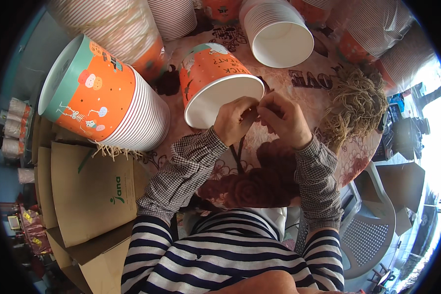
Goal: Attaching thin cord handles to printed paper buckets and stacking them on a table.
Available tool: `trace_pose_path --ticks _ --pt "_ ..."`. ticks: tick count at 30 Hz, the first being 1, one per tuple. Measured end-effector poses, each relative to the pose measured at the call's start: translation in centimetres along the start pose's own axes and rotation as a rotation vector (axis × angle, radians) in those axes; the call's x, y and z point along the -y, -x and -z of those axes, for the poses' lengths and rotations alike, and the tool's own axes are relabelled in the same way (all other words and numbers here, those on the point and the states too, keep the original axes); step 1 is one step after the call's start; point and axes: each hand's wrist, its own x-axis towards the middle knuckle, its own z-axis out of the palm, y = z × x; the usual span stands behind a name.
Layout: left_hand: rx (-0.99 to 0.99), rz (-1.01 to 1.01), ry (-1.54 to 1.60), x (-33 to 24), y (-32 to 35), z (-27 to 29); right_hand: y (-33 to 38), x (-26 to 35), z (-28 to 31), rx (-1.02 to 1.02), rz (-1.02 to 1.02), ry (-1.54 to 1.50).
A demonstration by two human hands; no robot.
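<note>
**poster1:** Looking down at a round table with a pink floral printed cloth [279, 78] that's packed with paper tubs. On the left, a long stack of orange and teal party-print paper buckets [100, 95] lies on its side, little balloon and skeleton drawings on the outer one. At the top, another stack of plain white-lined paper tubs [279, 36] lies tipped with the opening toward the camera. More striped stacks in clear plastic wrap [377, 29] sit top right. A heap of tan straw-like twine [355, 105] is on the right side of the table. Flat brown cardboard boxes with a small green logo [90, 196] lean lower left.

**poster2:** and what's actually in the hands?

**poster1:** One single orange paper bucket with black lettering and a white inside [215, 83], lying on its side mid-table, mouth facing the person. The left hand [234, 120] sits right at its lower rim, the right hand [285, 117] just beside it, fingertips of both pinched together around something thin at the rim. Can't tell exactly what, it's too small. A dark strand hangs down below the hands.
</note>
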Motion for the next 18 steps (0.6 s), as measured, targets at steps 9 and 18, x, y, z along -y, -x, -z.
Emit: trace_pose_path --ticks 9,18 --pt "-0.09 -0.176 -0.288 -0.3 -0.5 -0.4 -0.5 -2.8 2.8 -0.022 0.061 0.075" --pt "-0.173 -0.269 -0.527 -0.1 -1.0 0.3 -0.5 -1.4 3.7 -0.004 -0.166 0.043"
